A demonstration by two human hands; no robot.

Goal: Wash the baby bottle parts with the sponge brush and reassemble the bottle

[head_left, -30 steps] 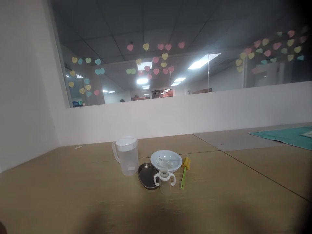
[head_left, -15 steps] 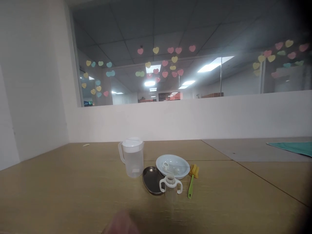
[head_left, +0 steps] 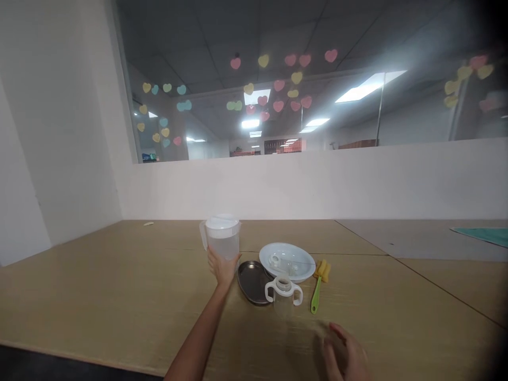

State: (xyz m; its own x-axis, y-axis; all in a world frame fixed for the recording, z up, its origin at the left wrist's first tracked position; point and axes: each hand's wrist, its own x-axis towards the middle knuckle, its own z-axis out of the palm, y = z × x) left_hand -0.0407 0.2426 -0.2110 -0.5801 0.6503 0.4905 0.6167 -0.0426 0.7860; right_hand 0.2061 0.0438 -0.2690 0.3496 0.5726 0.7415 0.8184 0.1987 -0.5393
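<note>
My left hand (head_left: 223,269) is wrapped round the lower body of a clear plastic pitcher (head_left: 227,244), thumb on its right side and fingers on its left. The pitcher stands upright, with a white lid and its handle to the left. Low on the right, my right hand (head_left: 346,355) hovers over the table, empty, thumb and fingers apart. Nearest to it are a clear baby bottle (head_left: 283,301) with white side handles and an open top, and a yellow sponge brush (head_left: 317,291) with a green handle.
A dark metal kidney-shaped tray (head_left: 252,283) lies between pitcher and bottle. Behind the bottle, a pale blue bowl (head_left: 270,248) holds small clear and white parts. A teal cloth (head_left: 486,235) lies far right; a wall (head_left: 278,185) rises behind the table.
My left hand has reached forward and taken hold of the pitcher. My right hand has come into view at the lower right. The camera view has shifted slightly.
</note>
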